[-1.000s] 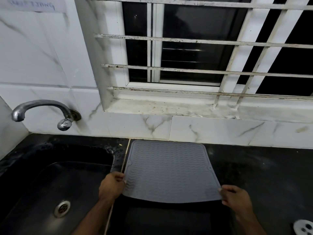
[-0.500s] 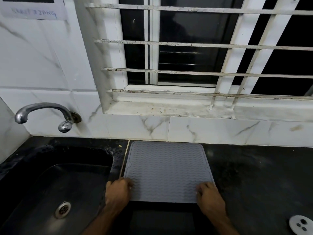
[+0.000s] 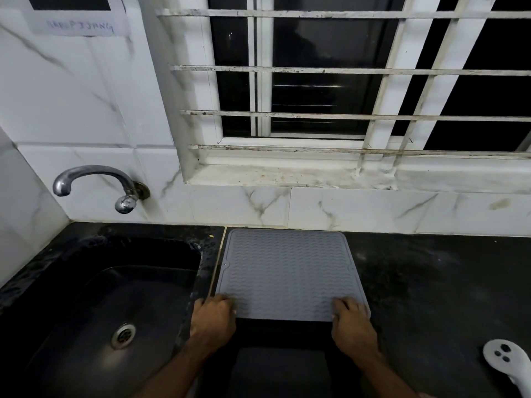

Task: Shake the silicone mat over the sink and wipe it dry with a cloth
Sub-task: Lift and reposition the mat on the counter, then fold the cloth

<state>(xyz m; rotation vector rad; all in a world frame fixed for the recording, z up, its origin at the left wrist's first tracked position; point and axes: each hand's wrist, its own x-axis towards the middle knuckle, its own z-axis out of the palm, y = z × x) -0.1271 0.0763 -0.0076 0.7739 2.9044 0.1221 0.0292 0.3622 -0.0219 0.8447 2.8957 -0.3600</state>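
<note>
Silicone mat [image 3: 290, 271] flat on counter [image 3: 431, 282], left hand [image 3: 214, 314] and right hand [image 3: 352, 318] gripping its near corners, fingers curled

One head-worn view looks forward and down, close above the black sink [image 3: 94, 297]. The barred window [image 3: 344, 81] stands beyond it, to its right.

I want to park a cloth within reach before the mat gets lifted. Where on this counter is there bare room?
The widest bare patch is the black counter right of the silicone mat, between the wall tiles and the white object at the lower right corner. The strip between mat and sink is narrow. The near edge is crowded by the left hand and right hand.
</note>
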